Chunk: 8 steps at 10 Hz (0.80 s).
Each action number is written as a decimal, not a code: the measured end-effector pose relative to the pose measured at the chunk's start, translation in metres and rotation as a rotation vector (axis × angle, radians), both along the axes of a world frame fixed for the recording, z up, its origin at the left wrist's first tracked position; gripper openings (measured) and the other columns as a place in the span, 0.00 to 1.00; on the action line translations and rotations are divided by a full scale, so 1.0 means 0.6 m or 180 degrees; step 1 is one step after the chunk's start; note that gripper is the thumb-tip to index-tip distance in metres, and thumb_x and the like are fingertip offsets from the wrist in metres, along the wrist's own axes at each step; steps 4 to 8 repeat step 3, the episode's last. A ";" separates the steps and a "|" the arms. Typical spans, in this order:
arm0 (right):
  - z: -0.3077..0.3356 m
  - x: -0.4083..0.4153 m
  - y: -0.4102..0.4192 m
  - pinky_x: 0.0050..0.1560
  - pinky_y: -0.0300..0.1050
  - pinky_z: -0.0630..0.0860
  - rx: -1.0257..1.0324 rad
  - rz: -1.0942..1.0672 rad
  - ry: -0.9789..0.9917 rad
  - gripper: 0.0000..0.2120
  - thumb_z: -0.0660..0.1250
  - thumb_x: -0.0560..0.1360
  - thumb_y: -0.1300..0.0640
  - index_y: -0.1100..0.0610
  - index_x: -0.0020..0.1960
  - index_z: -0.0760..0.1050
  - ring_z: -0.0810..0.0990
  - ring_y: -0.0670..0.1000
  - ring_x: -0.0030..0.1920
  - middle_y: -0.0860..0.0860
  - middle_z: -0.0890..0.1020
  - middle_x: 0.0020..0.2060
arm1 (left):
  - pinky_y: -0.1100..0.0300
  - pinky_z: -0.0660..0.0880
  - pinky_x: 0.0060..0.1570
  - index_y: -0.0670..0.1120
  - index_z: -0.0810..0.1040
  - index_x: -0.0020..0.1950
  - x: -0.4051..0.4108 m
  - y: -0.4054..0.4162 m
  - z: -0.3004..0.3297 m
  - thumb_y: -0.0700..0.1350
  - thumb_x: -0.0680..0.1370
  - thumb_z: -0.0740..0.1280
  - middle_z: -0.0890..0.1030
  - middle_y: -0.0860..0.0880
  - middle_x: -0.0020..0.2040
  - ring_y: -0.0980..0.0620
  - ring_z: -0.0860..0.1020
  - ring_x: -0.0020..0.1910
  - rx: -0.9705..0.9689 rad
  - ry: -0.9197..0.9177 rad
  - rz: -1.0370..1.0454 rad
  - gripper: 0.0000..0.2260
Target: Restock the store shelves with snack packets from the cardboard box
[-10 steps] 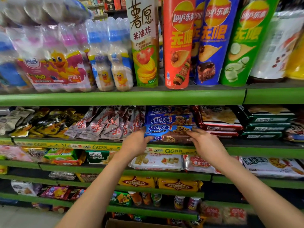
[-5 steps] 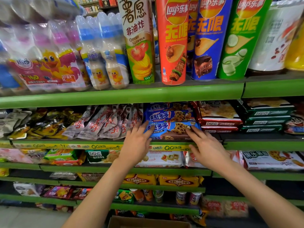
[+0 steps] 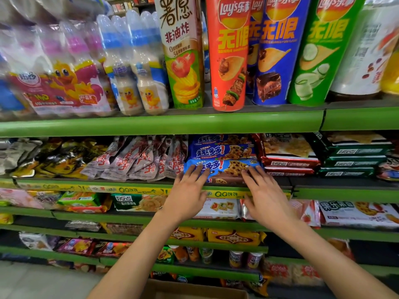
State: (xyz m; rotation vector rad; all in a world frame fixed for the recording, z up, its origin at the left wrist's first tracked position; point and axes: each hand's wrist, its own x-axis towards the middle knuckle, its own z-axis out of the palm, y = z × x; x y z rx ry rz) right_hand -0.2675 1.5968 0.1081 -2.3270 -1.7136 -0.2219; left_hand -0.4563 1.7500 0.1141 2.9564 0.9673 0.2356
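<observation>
Single head-worn view, facing forward and slightly down, close to green store shelves (image 3: 164, 124), arms reaching in

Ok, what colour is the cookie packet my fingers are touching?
Blue, with chocolate-chip cookies pictured, seen in the head view: the cookie packet on the second shelf.

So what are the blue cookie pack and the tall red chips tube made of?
The blue cookie pack looks like thin glossy plastic film: it is shiny, with crimped ends. The red chips tube seems to be stiff printed cardboard with a smooth coating; it stands upright and keeps its round shape. Neither is certain from looks alone.
</observation>
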 end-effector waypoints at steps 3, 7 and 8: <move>0.035 -0.036 -0.047 0.76 0.55 0.57 0.0283 -0.0156 0.0448 0.30 0.68 0.78 0.54 0.53 0.78 0.64 0.60 0.59 0.77 0.56 0.65 0.77 | 0.49 0.57 0.77 0.49 0.65 0.78 -0.078 -0.025 0.020 0.50 0.82 0.62 0.66 0.49 0.77 0.48 0.60 0.78 -0.0594 -0.0896 -0.0022 0.24; 0.035 -0.036 -0.047 0.76 0.55 0.57 0.0283 -0.0156 0.0448 0.30 0.68 0.78 0.54 0.53 0.78 0.64 0.60 0.59 0.77 0.56 0.65 0.77 | 0.49 0.57 0.77 0.49 0.65 0.78 -0.078 -0.025 0.020 0.50 0.82 0.62 0.66 0.49 0.77 0.48 0.60 0.78 -0.0594 -0.0896 -0.0022 0.24; 0.035 -0.036 -0.047 0.76 0.55 0.57 0.0283 -0.0156 0.0448 0.30 0.68 0.78 0.54 0.53 0.78 0.64 0.60 0.59 0.77 0.56 0.65 0.77 | 0.49 0.57 0.77 0.49 0.65 0.78 -0.078 -0.025 0.020 0.50 0.82 0.62 0.66 0.49 0.77 0.48 0.60 0.78 -0.0594 -0.0896 -0.0022 0.24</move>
